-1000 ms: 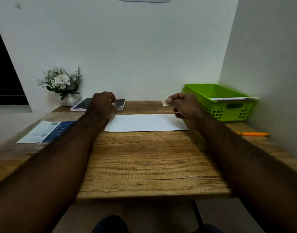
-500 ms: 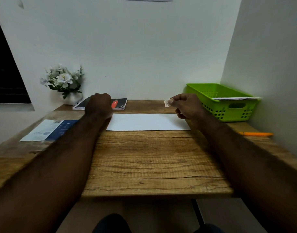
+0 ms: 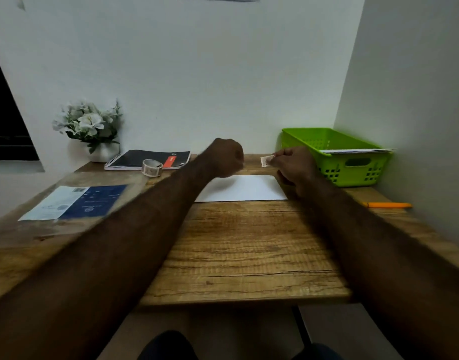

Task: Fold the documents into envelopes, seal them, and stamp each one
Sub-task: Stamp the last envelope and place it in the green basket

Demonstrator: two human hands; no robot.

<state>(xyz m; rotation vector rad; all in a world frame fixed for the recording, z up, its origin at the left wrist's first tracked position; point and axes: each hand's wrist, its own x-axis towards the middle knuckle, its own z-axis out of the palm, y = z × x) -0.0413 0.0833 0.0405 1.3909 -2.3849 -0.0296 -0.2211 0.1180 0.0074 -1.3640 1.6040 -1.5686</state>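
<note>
Right hand [image 3: 294,166] pinches a small stamp [image 3: 266,161] between thumb and fingertips, held just above the far right corner of the white envelope [image 3: 246,189], which lies flat on the wooden desk [image 3: 249,242]. Just left of the stamp, the left hand [image 3: 227,158] is a curled fist with nothing visible in it. Further left sits a tape roll [image 3: 152,167]; right of the grip, a green basket [image 3: 353,165].

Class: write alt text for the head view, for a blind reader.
The right hand pinches a small paper stamp near a white envelope on a wooden desk; the left hand, a fist, hovers alongside. A green plastic basket stands right.
</note>
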